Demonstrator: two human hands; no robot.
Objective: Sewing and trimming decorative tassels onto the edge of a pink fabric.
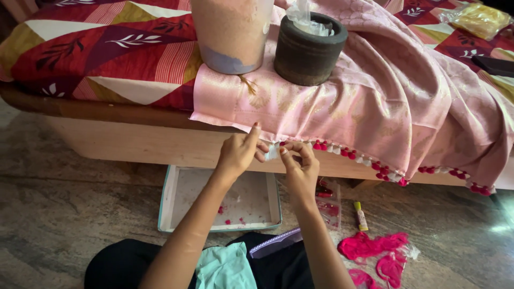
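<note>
A pink patterned cloth [342, 101] hangs over the edge of a bed, its hem lined with red and white tassels [353, 155]. My left hand [238, 152] pinches the hem at its left end, index finger raised against the cloth. My right hand [300, 160] sits just beside it, fingertips closed on the hem by a small white tassel [271, 152]. Both hands work at the same spot, nearly touching.
A dark stone mortar [309, 51] and a large pinkish jar [231, 35] weigh the cloth down on the bed. On the floor lie a shallow white tray [168, 200], a plastic packet [329, 200], a small yellow tube [361, 215], pink thread bundles [372, 249] and a comb [274, 243].
</note>
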